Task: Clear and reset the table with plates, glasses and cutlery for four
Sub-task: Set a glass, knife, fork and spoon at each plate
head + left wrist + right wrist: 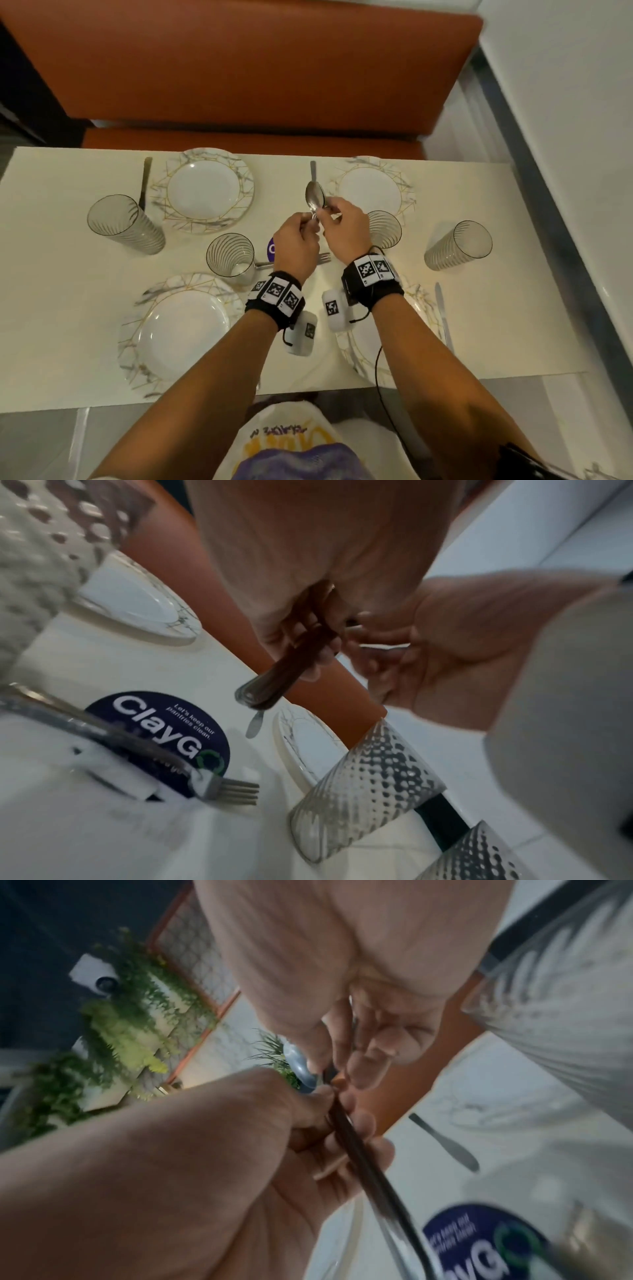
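Note:
Above the middle of the white table [51, 274], my left hand [310, 222] grips the handles of a small bundle of spoons [315, 198], bowls pointing away. My right hand [325, 214] pinches one of them at the neck. In the left wrist view the stacked handle ends [260, 693] stick out below my fingers [308, 653]. Marbled plates lie at far left [209, 190], far right [371, 192], near left [181, 329] and near right [423, 308], the last partly under my right arm. Ribbed glasses [123, 222] [231, 257] [385, 228] [457, 245] stand between them.
A fork [323, 257] lies under my left hand beside a purple sticker [270, 248]. One utensil handle [313, 171] rests between the far plates, another [145, 181] at far left, and a knife [442, 308] at near right. An orange bench [239, 68] runs behind the table.

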### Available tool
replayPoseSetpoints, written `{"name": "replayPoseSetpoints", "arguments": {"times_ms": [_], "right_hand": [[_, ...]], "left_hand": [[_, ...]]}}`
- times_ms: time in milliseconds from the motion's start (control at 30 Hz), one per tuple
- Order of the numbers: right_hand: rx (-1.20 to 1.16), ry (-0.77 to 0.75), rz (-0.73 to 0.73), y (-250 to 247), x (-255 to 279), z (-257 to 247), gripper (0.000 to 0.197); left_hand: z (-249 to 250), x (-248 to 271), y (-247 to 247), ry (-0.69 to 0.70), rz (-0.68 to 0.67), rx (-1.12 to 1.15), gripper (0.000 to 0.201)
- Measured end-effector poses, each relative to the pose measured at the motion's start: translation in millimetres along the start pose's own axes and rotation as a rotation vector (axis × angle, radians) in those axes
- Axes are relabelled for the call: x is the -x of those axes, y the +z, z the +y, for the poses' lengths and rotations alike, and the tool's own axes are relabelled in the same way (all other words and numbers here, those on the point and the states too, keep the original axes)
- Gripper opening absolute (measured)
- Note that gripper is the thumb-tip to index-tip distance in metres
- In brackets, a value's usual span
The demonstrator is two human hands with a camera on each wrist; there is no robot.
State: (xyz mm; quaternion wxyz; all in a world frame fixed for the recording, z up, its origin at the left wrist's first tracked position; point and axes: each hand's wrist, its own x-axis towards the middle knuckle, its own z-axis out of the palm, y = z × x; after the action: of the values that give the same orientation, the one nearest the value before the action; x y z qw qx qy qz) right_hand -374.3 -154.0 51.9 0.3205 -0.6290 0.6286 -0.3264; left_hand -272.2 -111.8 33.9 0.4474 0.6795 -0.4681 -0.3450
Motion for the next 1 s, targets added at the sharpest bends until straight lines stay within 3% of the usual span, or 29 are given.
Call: {"name": "replayPoseSetpoints", "arguments": {"times_ms": [100,267,500,667,867,1000], "right_hand": [[-0.026,0.053,-0.141,5,26,16,0.02],[-0.041,0.082,-0.245,9,72,41,0.018],[-0.148,0.209,-0.3,16,132,59,0.018],[-0.243,0.34,-0.278,19,155,62,0.019],[-0.113,0.454,-0.298,51,164,76,0.018],[0.095,0.401,-0.312,71,169,72,0.016]], "left_hand": [[-9,27,-4,-0.052,-0.002,-0.005,0.02],[-33,82,-10,-0.209,-0.008,0.036,0.018],[-50,151,-25,-0.32,0.049,0.042,0.014],[-70,173,-48,-0.406,0.067,-0.037,0.013],[-98,179,-79,-0.413,0.03,-0.094,0.011],[-109,173,-94,-0.384,0.007,-0.174,0.013]]}}
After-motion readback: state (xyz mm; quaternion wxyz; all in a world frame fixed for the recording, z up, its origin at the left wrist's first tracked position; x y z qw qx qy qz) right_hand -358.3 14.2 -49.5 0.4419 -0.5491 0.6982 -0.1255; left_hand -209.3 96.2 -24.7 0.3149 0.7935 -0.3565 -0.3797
